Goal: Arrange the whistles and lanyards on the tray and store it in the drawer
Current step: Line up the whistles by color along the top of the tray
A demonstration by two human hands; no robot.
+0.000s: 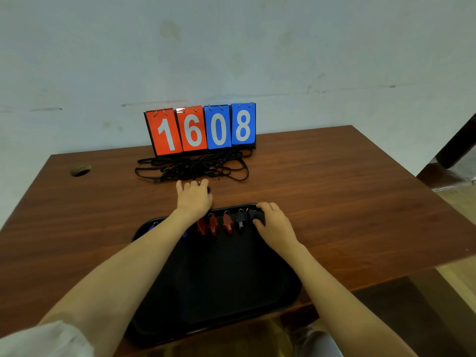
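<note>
Overhanging the worktop's near edge, the tray carries light, stiff whistles; right hand pinches one, left hand reaches open toward limp, tangly lanyards.

wooden table | on it: black tray, tangled black lanyards, flip scoreboard

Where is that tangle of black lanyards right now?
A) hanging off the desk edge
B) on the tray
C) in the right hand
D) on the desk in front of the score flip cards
D: the black lanyards lie on the desk, just before the score flip cards, beyond the tray.
</note>
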